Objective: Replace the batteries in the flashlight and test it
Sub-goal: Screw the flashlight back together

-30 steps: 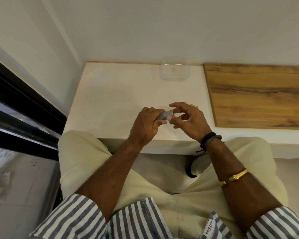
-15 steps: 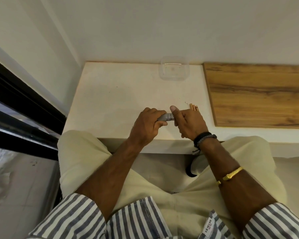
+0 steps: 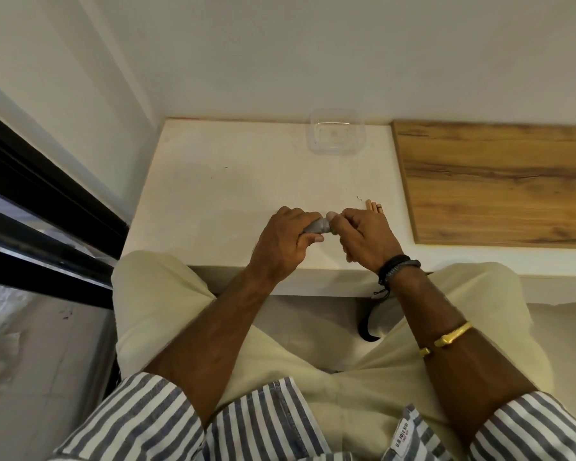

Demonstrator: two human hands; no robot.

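Observation:
A small grey flashlight (image 3: 317, 226) is held just above the white tabletop (image 3: 233, 181), near its front edge. My left hand (image 3: 285, 242) is wrapped around its body. My right hand (image 3: 363, 236) closes on its right end, thumb on top, and hides that end. Several orange batteries (image 3: 374, 206) lie side by side on the table just behind my right hand, partly hidden by it.
A clear plastic container (image 3: 336, 132) sits at the back of the table against the wall. A wooden board (image 3: 499, 181) covers the surface to the right. A dark window frame (image 3: 40, 207) runs along the left. My knees are under the table's front edge.
My right hand has closed from open fingers into a fist over the flashlight's right end and turned slightly. The batteries behind it have come into view. My left hand has held still.

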